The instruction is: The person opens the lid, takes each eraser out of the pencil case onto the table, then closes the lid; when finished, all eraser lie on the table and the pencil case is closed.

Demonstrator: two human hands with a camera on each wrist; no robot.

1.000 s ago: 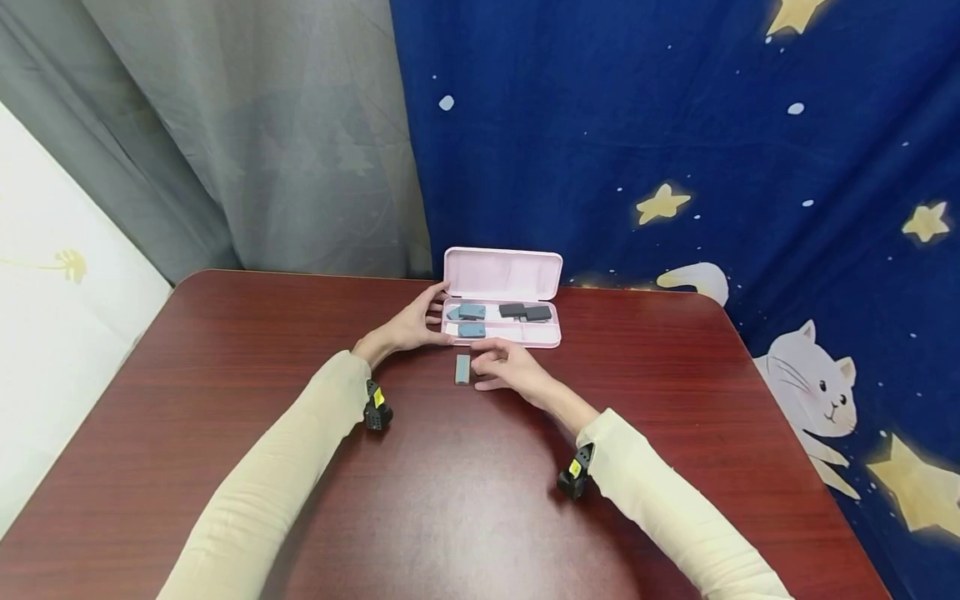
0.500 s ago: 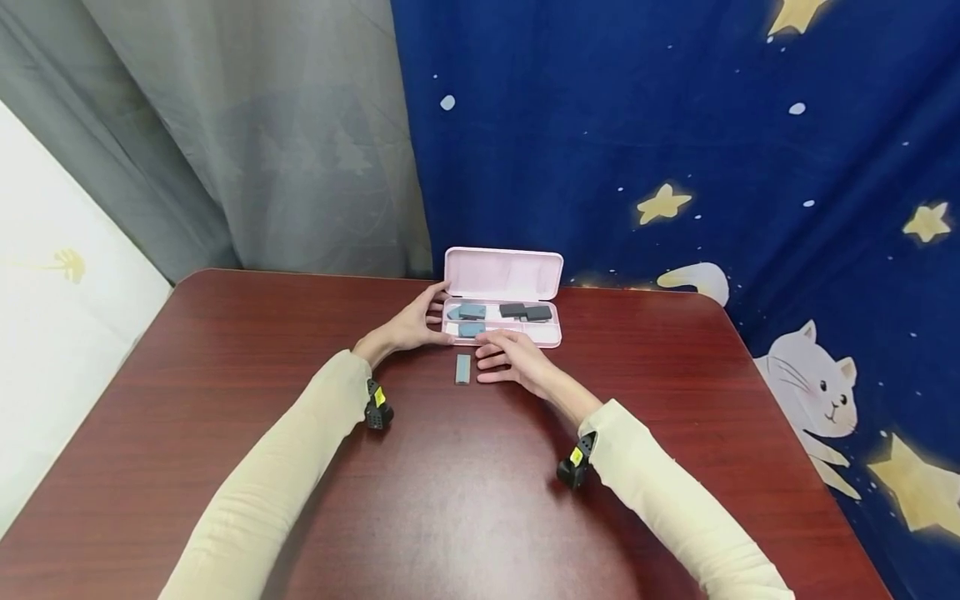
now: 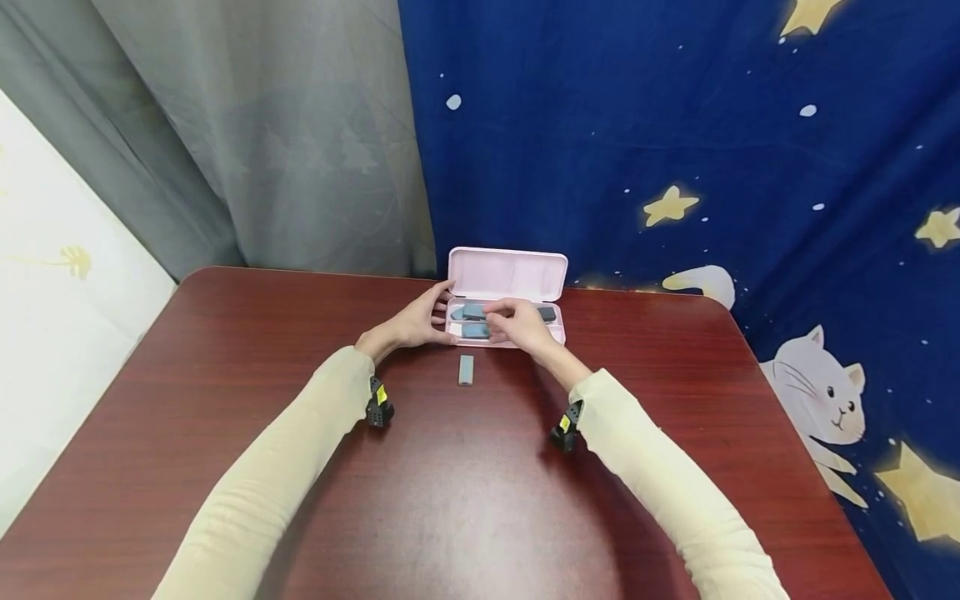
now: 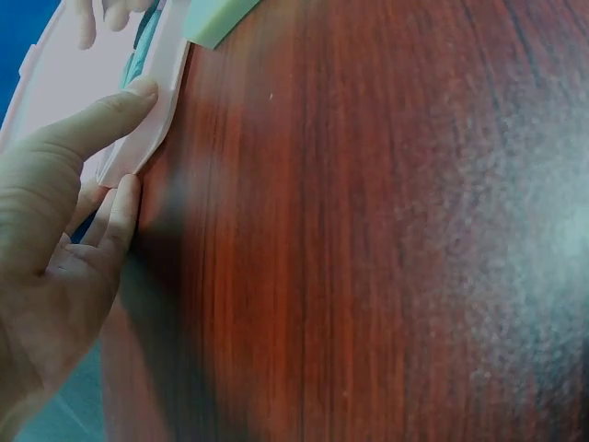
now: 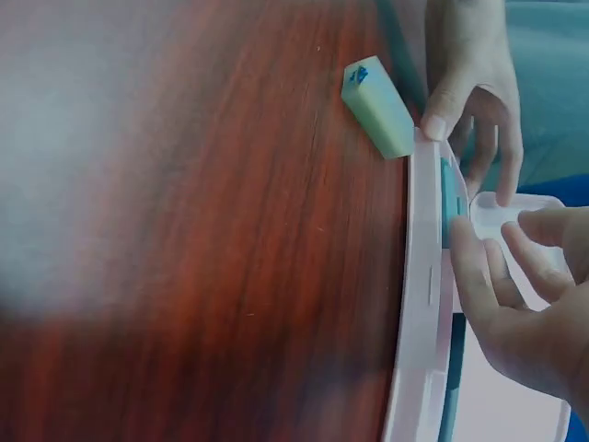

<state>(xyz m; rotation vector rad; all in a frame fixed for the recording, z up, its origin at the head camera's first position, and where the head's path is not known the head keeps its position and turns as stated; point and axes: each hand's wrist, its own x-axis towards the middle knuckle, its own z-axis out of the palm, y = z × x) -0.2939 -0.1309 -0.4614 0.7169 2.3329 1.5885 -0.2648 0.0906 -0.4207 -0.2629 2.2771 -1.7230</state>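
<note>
An opened pink case (image 3: 507, 345) stands near the table's back edge with blue-grey pieces (image 3: 475, 331) at its left and a dark piece (image 3: 547, 314) at its right. My left hand (image 3: 411, 324) holds the case's left end, thumb on the front rim and fingers behind, as the left wrist view (image 4: 69, 203) also shows. Over the middle of the case is my right hand (image 3: 522, 327), its fingers bent above the pieces; whether they touch one, I cannot tell. A light green-grey block (image 3: 466, 370) lies on the table in front of the case, apart from both hands.
The case's lid (image 3: 507, 273) stands raised at the back, near a blue curtain (image 3: 540, 142) with stars and a grey curtain (image 3: 300, 150). Reddish-brown wood forms the table (image 3: 420, 500). Each wrist wears a small black camera (image 3: 378, 407).
My right hand has moved up and back from beside the block to over the case's compartments. My left hand has kept its place at the case's left end.
</note>
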